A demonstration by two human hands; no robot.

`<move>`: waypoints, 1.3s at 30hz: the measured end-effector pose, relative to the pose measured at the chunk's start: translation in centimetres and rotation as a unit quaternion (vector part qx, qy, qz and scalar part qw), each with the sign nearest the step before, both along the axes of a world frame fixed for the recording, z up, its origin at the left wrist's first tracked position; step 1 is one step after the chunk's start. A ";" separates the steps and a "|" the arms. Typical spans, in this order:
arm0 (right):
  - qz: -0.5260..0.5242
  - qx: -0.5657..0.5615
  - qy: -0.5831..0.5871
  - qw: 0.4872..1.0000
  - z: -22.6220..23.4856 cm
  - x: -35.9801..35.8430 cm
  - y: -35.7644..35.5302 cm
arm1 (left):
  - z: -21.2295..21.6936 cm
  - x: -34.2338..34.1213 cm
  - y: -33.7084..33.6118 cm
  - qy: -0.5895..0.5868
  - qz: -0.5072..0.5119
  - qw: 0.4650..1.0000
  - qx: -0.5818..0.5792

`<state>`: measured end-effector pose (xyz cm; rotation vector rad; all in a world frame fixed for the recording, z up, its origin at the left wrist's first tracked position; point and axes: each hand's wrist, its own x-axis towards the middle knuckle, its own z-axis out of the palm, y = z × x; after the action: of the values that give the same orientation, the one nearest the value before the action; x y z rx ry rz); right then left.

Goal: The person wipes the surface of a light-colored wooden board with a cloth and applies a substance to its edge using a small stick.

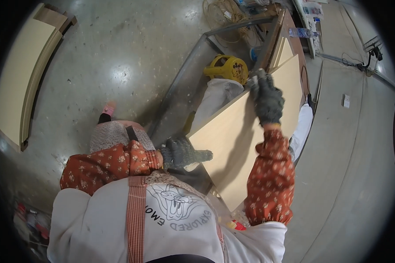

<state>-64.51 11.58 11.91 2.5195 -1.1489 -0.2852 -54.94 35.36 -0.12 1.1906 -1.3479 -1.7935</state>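
Observation:
A pale wood-coloured panel [232,149] lies tilted in front of me, turned at an angle. My left hand [182,152], in a dark grey knit glove, grips its left corner with one digit stretched over the face and the others mostly out of sight. Farther up, my right hand [267,97], in a matching glove, rests on the face with its fingertips at the far left edge. It seems to hold that edge, though the fingertips are partly blurred. More pale panels [283,51] stand just beyond the held one.
A yellow plastic stool [227,69] and a white sack [216,97] sit left of the panel, inside a metal frame [178,79]. Stacked panels [24,74] lie on the floor at far left. A plastic bottle [303,33] is at the back right, near a brown board [299,70].

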 end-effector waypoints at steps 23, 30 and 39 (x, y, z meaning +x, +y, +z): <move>0.213 0.085 -0.031 0.973 -0.7 5.5 15.8 | 0.1 0.9 -0.1 0.056 0.135 0.988 -0.052; 0.270 0.147 -0.047 0.950 0.1 2.8 17.0 | -0.2 -3.4 1.0 0.070 0.172 0.975 -0.120; 0.285 0.197 -0.036 0.937 -2.2 5.4 12.1 | -2.5 0.7 -1.2 0.077 0.215 0.966 -0.121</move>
<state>-59.11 23.65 9.70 3.0973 -0.3551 -0.2875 -54.20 34.20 -2.58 1.0856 -1.0827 -1.3432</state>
